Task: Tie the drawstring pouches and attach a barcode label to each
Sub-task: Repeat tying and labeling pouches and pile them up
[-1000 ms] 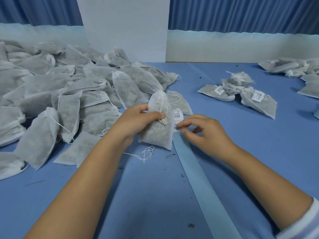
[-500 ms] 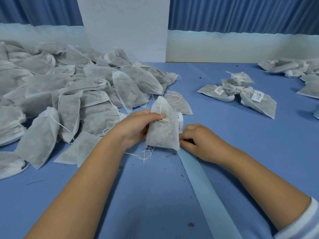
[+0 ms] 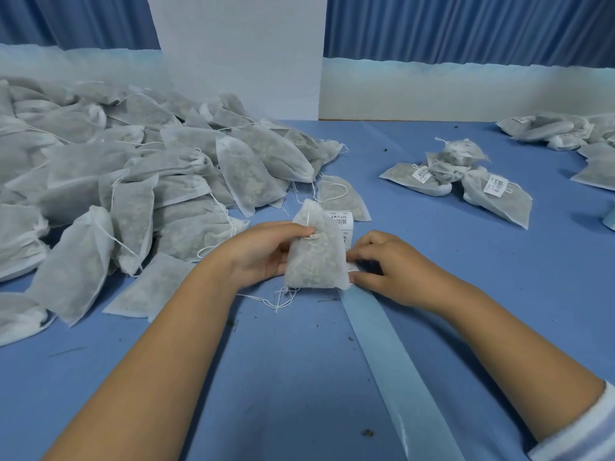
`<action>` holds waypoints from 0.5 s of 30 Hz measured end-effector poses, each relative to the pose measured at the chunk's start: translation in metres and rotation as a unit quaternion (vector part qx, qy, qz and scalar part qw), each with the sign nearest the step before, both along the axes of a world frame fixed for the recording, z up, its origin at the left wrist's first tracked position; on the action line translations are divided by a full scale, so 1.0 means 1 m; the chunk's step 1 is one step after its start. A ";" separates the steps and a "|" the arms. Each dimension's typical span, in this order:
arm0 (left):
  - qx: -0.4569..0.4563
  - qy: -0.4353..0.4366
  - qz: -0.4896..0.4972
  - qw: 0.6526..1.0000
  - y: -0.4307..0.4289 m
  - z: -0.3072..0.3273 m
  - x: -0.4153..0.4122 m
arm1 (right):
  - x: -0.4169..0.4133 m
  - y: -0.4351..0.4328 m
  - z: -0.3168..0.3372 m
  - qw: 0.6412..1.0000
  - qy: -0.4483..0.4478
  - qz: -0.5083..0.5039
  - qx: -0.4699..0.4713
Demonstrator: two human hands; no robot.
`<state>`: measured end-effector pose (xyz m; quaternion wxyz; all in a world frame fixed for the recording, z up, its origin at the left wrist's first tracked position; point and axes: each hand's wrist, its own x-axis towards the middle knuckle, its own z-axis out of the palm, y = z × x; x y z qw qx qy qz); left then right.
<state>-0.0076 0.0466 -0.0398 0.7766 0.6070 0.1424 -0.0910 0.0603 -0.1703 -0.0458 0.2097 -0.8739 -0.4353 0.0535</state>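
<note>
white non-woven pouches in an untied heap (image 3: pixel 133 181) fill the left side of the blue counter (image 3: pixel 283 377). the heap runs from the left edge almost to the middle, and its near edge is ragged with corners and loose cords. i see bare cloth in front of it, down to the near edge, with only a few dark crumbs.

my view puts the left hand (image 3: pixel 263 254) just right of the heap. its fingers are curled round the back of one filled pouch (image 3: pixel 314 261), and the thumb presses on the knotted cord at the neck. the pouch stands upright, its bottom edge resting on the counter at the centre. a loose white string (image 3: pixel 279 299) lies just below its lower left corner.

behind the pouch's right edge a barcode label (image 3: pixel 342 221) shows at the top of the label strip (image 3: pixel 392 361), a pale blue band slanting down to the near edge.

the right hand (image 3: pixel 389 264) rests on the strip's upper end, touching the pouch's right side. its fingers are curled down, with thumb and forefinger closed on a small white bit there. whether that is a label peeled free i cannot tell.

further right there is open counter, then a small cluster of labelled pouches (image 3: pixel 492 191) well apart from the hands. more pouches (image 3: pixel 565 131) sit at the far right edge.
</note>
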 end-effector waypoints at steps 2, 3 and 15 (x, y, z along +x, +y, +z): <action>-0.035 0.021 -0.022 0.999 0.002 0.000 -0.001 | 0.001 -0.001 -0.004 1.000 -0.003 -0.004 -0.013; -0.048 0.031 -0.029 0.998 0.002 0.001 -0.001 | 0.001 0.000 -0.005 1.000 -0.006 -0.005 -0.010; -0.096 0.057 0.034 0.993 -0.002 0.000 -0.001 | -0.003 0.005 -0.009 0.986 0.071 -0.077 0.131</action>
